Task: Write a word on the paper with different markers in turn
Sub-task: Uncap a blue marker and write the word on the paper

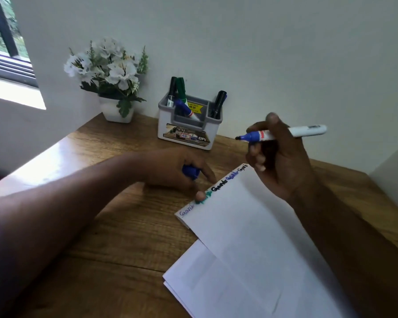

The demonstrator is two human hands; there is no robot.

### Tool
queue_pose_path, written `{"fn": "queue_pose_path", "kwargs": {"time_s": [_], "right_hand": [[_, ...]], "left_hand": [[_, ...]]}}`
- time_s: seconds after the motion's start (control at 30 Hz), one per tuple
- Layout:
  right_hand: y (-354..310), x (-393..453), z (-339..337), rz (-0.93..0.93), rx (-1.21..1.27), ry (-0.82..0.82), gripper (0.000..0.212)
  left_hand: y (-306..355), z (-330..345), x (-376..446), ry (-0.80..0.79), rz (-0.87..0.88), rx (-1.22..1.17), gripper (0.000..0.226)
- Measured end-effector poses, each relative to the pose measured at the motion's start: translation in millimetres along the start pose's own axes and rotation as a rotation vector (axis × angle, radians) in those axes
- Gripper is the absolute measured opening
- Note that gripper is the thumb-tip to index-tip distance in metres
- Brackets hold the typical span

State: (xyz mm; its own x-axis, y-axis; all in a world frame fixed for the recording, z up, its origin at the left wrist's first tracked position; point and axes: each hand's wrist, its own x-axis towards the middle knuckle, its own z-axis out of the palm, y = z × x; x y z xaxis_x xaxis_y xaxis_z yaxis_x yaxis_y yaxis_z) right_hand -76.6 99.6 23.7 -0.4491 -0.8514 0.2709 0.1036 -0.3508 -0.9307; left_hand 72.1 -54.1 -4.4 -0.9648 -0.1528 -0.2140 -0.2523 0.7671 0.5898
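Marker [283,133] uncapped, blue tip pointing left, held level above the worktop [115,228] in the right hand [277,154]; fingers curled round the barrel, thumb on top. Tip is off the paper [246,244], up near the far right corner of the sheet. Barrel white with a blue front end and a red band.

Left hand [177,168] rests on the worktop just left of the paper's top edge, fingers curled round a blue cap [190,172]. 1 fingertip [200,195] presses on the top edge of the sheet, over green writing.

Paper lies at an angle on the worktop, right of centre, on top of more white sheets whose corners show at the lower left. Along its top edge a row of words [216,190] in different colours: thin blue at the left, then green, black, blue, and small black at the far right. Letters too small to read surely. Rest of the sheet blank.

Holder [189,134], white and grey with compartments, stands at the back of the worktop against the wall. Left compartment holds a black marker [171,91], a green one [181,88] and a blue one [184,107] tilted; right compartment holds another black marker [219,103]. Yellow price sticker inside.

Pot [115,111], white, with white flowers [108,63], stands left of the holder in the corner. Window at far left.
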Motion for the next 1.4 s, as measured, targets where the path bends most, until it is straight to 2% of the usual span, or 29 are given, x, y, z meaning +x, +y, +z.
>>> {"fn": "queue_pose_path", "kwargs": {"time_s": [0.07,0.17,0.23,0.33,0.43,0.57,0.7,0.9,1.2,1.27,1.4], "right_hand": [[-2,-5,10,0.064,0.010,-0.095,0.008],[10,-19,20,0.180,-0.059,-0.225,0.012],[21,-32,23,0.225,-0.154,-0.266,0.009],[35,-42,22,0.235,-0.395,-0.263,0.002],[36,-40,21,0.185,-0.483,-0.208,0.007],[37,-42,28,0.164,-0.618,-0.235,0.019],[41,-44,32,0.157,-0.630,-0.245,0.024],[35,-49,38,0.174,-0.742,-0.287,0.008],[29,-47,39,0.168,-0.883,-0.391,0.008],[30,-46,36,0.156,-0.893,-0.379,0.001],[34,-44,33,0.145,-0.839,-0.349,0.001]], "left_hand": [[2,-2,-3,-0.042,0.013,0.002,0.046],[3,-1,-1,-0.059,0.024,-0.047,0.029],[1,0,1,-0.065,0.049,-0.058,0.030],[1,0,1,-0.070,0.079,-0.026,0.033],[0,-1,3,-0.071,0.090,-0.019,0.032],[-1,0,4,-0.064,0.109,0.013,0.033],[-2,0,1,-0.037,0.109,0.009,0.036],[-3,-1,3,-0.055,0.129,0.013,0.036],[-2,-2,4,-0.070,0.132,0.007,0.039],[-3,-2,5,-0.069,0.139,0.010,0.039],[-3,-1,6,-0.063,0.142,0.022,0.038]]}}
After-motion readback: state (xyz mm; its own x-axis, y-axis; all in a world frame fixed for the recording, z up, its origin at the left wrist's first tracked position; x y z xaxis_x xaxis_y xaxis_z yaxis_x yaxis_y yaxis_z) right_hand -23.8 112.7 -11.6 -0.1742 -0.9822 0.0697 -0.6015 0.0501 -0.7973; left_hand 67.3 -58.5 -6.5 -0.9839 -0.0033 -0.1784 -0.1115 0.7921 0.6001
